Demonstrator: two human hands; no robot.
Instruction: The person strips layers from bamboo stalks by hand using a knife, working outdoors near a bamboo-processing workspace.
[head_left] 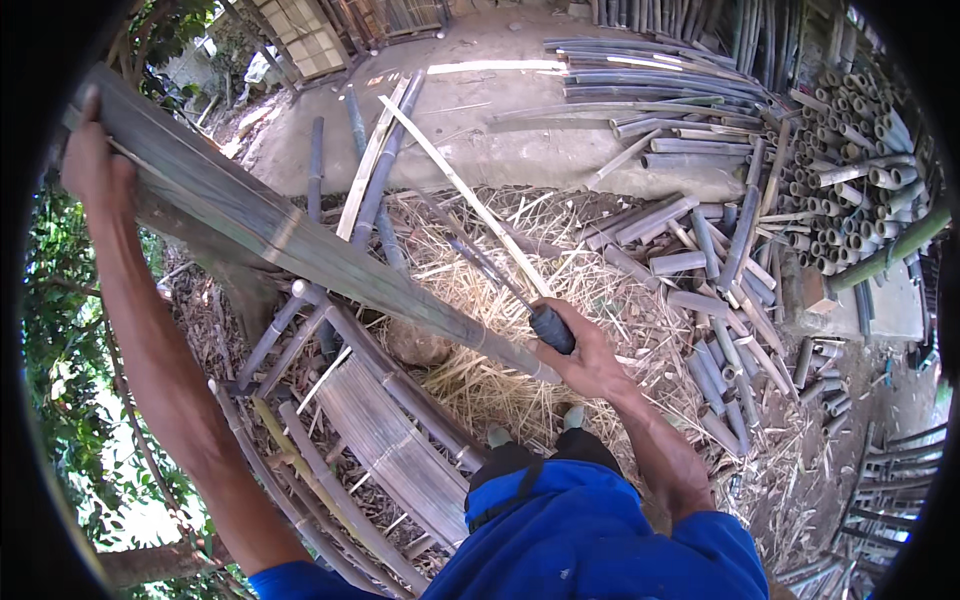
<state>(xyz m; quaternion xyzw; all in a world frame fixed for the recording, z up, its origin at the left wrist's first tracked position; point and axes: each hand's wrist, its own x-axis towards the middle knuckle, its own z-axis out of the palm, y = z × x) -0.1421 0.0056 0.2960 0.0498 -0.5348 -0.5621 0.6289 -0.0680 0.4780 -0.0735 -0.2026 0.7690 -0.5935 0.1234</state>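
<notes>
A long, wide length of bamboo (330,255) slants across in front of me from the upper left down to the middle. My left hand (98,165) is wrapped round its upper left end, thumb on top. In my right hand (590,355) is a knife with a dark handle (552,330); its slim blade (490,268) points away and to the left, above the straw-like shavings. The bamboo's lower end reaches the fingers of that same hand. Whether they also grip it, I cannot tell.
A bamboo bench (390,440) stands at the lower left. Pale shavings (500,390) cover the ground by my feet. Cut bamboo pieces (680,260) lie to the right, with stacked tubes (850,170) beyond. Long poles (650,75) lie at the back, and loose strips (470,195) lean ahead.
</notes>
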